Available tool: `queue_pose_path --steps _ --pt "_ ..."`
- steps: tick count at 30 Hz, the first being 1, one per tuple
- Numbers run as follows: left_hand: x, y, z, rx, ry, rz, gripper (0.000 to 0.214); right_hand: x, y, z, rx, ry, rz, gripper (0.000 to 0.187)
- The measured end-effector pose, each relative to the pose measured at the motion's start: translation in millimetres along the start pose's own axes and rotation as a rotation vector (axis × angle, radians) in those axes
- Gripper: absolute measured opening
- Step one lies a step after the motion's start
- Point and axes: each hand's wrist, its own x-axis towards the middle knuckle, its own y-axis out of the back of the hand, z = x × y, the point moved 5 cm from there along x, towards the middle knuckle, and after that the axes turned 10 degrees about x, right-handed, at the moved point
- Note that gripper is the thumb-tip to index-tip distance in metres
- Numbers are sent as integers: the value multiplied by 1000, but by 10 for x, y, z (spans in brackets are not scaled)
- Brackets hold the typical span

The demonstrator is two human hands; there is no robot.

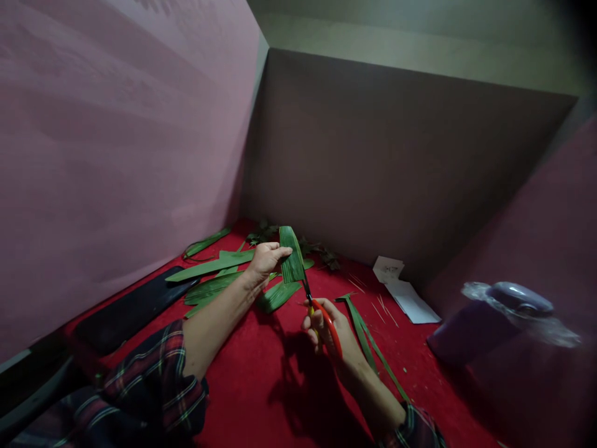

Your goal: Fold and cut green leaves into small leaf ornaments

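Observation:
My left hand (267, 260) pinches a broad green leaf piece (291, 264) between thumb and fingers, holding it up above the red cloth. Its lower end looks cut straight across. Wrapped round the red handles of a pair of scissors (330, 326) is my right hand (336, 336). The dark blades point up and meet the leaf's lower right edge; whether they are apart is too small to tell. Behind and below my left hand lie several long green leaves (209, 269). Narrow leaf strips (361, 333) rest to the right of my right hand.
A dark flat board (135, 308) lies at the left by the pink wall. Thin sticks (385, 310) and white papers (410, 302) are on the red cloth (247, 373) to the right. A purple container (480, 326) with clear plastic stands farther right. Darker leafy sprigs (324, 252) sit at the back wall.

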Motion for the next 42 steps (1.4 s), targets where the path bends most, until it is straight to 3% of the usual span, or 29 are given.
queue_pose_path --steps 26,42 --pt "-99 -95 8 -18 -25 -24 20 -28 59 69 11 -25 -5 60" --pt "-74 -81 -10 -6 -29 -20 21 -33 94 54 39 4 60 57"
